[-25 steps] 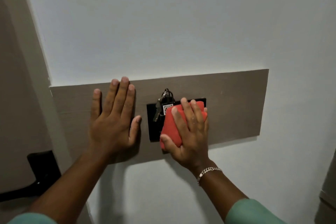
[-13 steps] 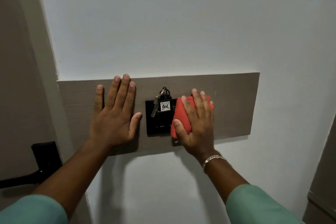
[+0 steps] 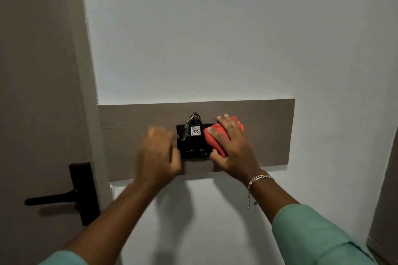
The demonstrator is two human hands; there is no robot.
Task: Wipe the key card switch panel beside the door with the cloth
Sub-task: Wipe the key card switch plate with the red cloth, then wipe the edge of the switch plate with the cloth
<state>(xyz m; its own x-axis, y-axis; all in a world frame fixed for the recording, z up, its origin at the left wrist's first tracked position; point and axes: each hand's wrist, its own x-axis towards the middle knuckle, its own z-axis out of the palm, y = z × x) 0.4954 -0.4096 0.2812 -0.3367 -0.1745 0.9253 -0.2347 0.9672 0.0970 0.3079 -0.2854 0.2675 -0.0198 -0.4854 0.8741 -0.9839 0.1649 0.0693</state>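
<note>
The black key card switch panel [image 3: 195, 150] is set in a brown wooden wall board [image 3: 271, 133]. A key tag marked 406 with keys [image 3: 195, 129] hangs in its slot. My right hand [image 3: 233, 148] presses a folded red cloth [image 3: 215, 137] against the panel's right side, covering that part. My left hand [image 3: 158, 153] is blurred, off the board, with fingers curled just left of the panel; it holds nothing that I can see.
A brown door [image 3: 36, 92] stands at the left with a black lever handle [image 3: 64, 197] on a black plate. White wall surrounds the board. A brown surface edge [image 3: 385, 211] shows at the far right.
My left hand has lifted off the board, curled its fingers and moved right toward the panel. My right hand with the cloth has shifted right across the panel. The view has pulled back.
</note>
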